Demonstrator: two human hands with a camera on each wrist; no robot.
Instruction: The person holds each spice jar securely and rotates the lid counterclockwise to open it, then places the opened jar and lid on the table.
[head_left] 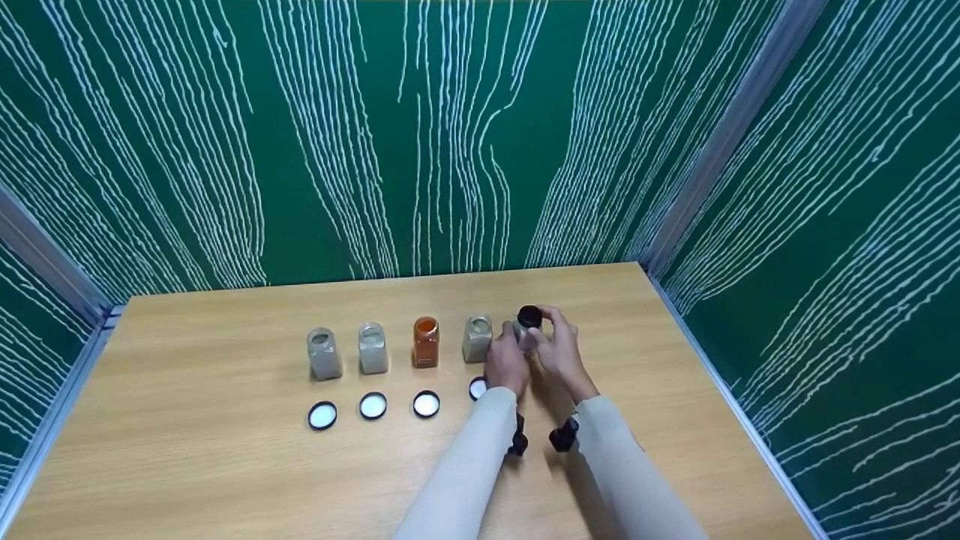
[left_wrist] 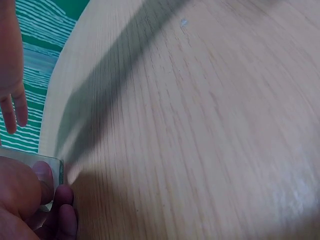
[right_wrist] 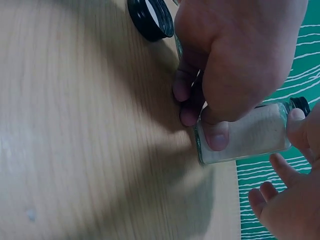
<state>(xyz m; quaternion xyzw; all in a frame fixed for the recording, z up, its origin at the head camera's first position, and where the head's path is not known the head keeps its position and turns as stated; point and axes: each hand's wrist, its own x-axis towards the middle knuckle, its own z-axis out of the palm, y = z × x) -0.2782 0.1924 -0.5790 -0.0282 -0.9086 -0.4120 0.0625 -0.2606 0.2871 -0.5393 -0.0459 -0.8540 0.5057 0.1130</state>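
At the right end of a row of jars, my left hand (head_left: 507, 364) grips a clear square glass jar (right_wrist: 255, 132) low on its body, thumb flat on one side. Pale contents show through the glass. On top of this jar sits a black screw lid (head_left: 529, 316). My right hand (head_left: 561, 356) has thumb and forefinger at the lid's sides, its other fingers spread away from the glass in the right wrist view. Just left of my left hand stands an uncapped jar (head_left: 477, 341) with greyish contents. An upturned black lid (head_left: 478, 388) lies partly hidden by that hand.
Further left stand an open orange-red jar (head_left: 426, 343) and two open pale jars (head_left: 373, 349) (head_left: 324, 355). In front of them lie three upturned lids (head_left: 426, 404) with white insides. Green white-streaked walls (head_left: 465, 150) enclose the wooden table (head_left: 225, 465) at back and sides.
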